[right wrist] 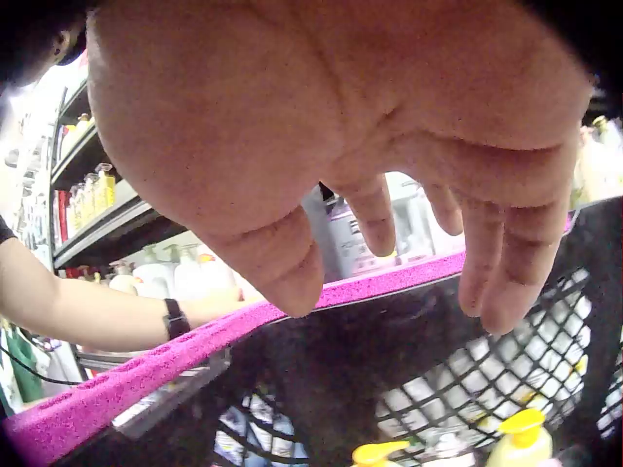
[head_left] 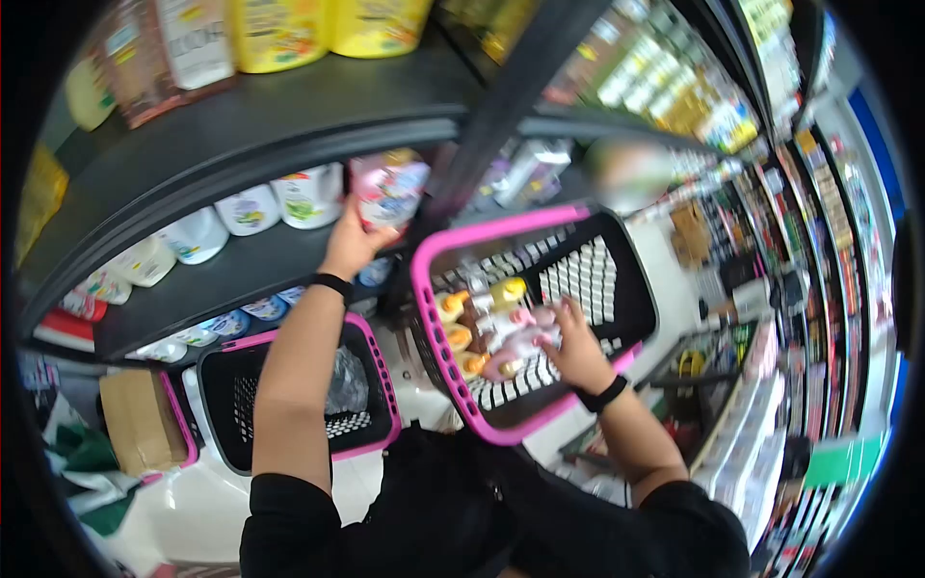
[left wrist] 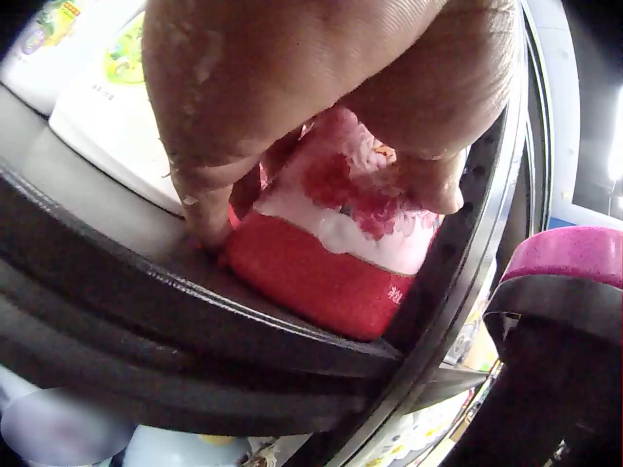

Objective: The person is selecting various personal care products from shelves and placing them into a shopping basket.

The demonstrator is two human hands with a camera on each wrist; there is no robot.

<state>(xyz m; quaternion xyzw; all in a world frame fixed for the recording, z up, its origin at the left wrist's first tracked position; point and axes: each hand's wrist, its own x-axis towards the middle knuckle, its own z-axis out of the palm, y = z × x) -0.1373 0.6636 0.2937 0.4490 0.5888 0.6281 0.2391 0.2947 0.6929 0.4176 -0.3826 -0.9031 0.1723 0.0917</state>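
Observation:
In the head view my left hand (head_left: pixel 358 243) grips a pink and red bottle (head_left: pixel 390 188) with a floral print at the end of a shelf row. The left wrist view has the thumb and fingers of my left hand (left wrist: pixel 321 88) around the sides of that bottle (left wrist: pixel 321 272), its red base right at the shelf's front edge. Over a pink-rimmed black basket (head_left: pixel 501 229) is my right hand (head_left: pixel 583 352), fingers spread above several pump bottles (head_left: pixel 511 323). Nothing is between the fingers of my right hand (right wrist: pixel 341 126) in the right wrist view.
White bottles (head_left: pixel 251 207) stand along the same shelf. Yellow bottles (head_left: pixel 279 34) are on the shelf above. A second pink-rimmed basket (head_left: pixel 381 371) sits on the floor by a cardboard box (head_left: pixel 143 421). A dark upright post (head_left: pixel 506 106) rises beside the held bottle.

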